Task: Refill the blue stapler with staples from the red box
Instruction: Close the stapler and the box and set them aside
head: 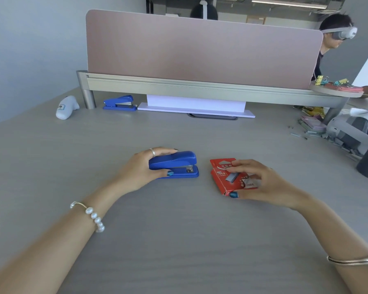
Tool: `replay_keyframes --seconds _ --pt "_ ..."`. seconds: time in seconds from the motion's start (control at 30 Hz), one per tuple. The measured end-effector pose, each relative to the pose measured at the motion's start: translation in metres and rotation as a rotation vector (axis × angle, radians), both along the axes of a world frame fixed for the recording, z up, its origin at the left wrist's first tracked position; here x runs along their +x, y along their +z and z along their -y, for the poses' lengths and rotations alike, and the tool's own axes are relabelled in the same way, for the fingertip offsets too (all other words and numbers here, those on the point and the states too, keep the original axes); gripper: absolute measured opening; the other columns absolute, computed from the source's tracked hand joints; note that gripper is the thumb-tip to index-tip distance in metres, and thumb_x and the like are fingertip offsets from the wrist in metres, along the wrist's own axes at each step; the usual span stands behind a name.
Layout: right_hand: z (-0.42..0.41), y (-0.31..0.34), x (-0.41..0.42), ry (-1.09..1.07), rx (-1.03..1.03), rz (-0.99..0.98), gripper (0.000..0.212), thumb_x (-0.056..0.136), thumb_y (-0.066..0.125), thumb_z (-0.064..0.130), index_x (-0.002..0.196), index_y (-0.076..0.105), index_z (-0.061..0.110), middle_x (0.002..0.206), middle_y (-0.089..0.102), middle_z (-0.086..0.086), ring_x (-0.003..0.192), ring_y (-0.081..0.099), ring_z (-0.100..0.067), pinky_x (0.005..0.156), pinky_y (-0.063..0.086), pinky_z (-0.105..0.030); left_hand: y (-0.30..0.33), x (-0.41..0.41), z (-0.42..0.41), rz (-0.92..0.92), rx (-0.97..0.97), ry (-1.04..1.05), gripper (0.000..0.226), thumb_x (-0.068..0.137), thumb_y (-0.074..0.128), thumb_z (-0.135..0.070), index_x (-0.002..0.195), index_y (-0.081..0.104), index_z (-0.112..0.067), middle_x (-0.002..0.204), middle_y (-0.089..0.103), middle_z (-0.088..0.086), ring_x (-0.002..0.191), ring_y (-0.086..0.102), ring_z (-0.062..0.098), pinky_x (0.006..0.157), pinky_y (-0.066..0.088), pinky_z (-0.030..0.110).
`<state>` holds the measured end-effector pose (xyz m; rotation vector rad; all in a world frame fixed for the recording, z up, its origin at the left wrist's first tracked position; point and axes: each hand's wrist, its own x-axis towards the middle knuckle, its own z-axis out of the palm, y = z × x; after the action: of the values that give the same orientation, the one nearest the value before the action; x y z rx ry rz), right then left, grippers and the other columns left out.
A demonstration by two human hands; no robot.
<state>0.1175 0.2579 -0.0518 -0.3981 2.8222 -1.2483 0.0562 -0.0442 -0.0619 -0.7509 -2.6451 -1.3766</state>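
Left hand (pixel 143 166) gripping blue stapler (pixel 175 164), right hand (pixel 261 181) clasping red box (pixel 223 177), both on grey desk (pixel 179 230)

Probably an office: grey desk (pixel 179 240), pink partition screen (pixel 200 49), spare stapler (pixel 119 102).
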Motion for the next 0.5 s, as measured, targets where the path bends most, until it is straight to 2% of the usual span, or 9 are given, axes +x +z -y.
replay_keyframes --seconds 0.1,0.17,0.27,0.33,0.4,0.5 --pt "0.001 -0.002 -0.001 0.02 -0.001 -0.054 0.051 0.062 0.082 0.024 0.098 0.06 0.053 0.126 0.048 0.016 0.118 0.047 0.001 0.094 0.046 -0.02 0.0 0.0 0.002 0.011 -0.005 -0.007 0.046 0.079 0.069 -0.014 0.114 0.057 -0.041 0.118 0.06 -0.023 0.103 0.055 -0.008 0.083 0.041 0.004" --pt "0.001 -0.002 -0.002 0.018 0.012 -0.08 0.049 0.061 0.082 0.027 0.092 0.059 0.057 0.123 0.049 0.014 0.115 0.05 -0.006 0.091 0.049 -0.026 -0.002 0.0 0.002 0.012 0.005 -0.011 0.046 0.08 0.067 -0.013 0.114 0.057 -0.043 0.121 0.059 -0.023 0.107 0.055 -0.005 0.09 0.043 0.014" --pt "0.004 -0.002 -0.003 -0.015 0.038 -0.118 0.046 0.06 0.083 0.028 0.095 0.061 0.049 0.119 0.052 0.011 0.11 0.054 -0.009 0.089 0.051 -0.031 -0.004 0.001 0.002 0.012 0.021 -0.006 0.047 0.082 0.065 -0.011 0.113 0.057 -0.045 0.122 0.059 -0.024 0.111 0.054 -0.004 0.092 0.042 0.02" --pt "0.007 -0.001 -0.005 -0.049 0.054 -0.172 0.043 0.058 0.084 0.028 0.093 0.064 0.042 0.113 0.055 0.014 0.106 0.055 -0.004 0.087 0.05 -0.023 -0.005 -0.001 0.001 0.016 0.031 -0.012 0.048 0.082 0.064 -0.009 0.112 0.057 -0.046 0.12 0.059 -0.027 0.11 0.054 -0.004 0.092 0.042 0.02" --pt "0.011 0.001 -0.008 -0.076 0.055 -0.237 0.04 0.057 0.084 0.025 0.083 0.062 0.046 0.103 0.055 0.021 0.1 0.053 0.007 0.079 0.044 -0.007 -0.004 -0.004 -0.002 0.016 0.04 -0.029 0.05 0.082 0.062 -0.005 0.11 0.057 -0.046 0.115 0.058 -0.035 0.107 0.054 -0.007 0.088 0.042 0.014" --pt "0.01 0.007 -0.024 -0.118 0.046 -0.272 0.035 0.057 0.084 0.025 0.081 0.066 0.043 0.1 0.057 0.018 0.097 0.052 0.009 0.07 0.041 -0.002 0.003 -0.015 -0.007 0.008 0.071 -0.036 0.051 0.082 0.06 0.001 0.11 0.056 -0.041 0.104 0.055 -0.047 0.102 0.053 -0.015 0.079 0.037 0.0"
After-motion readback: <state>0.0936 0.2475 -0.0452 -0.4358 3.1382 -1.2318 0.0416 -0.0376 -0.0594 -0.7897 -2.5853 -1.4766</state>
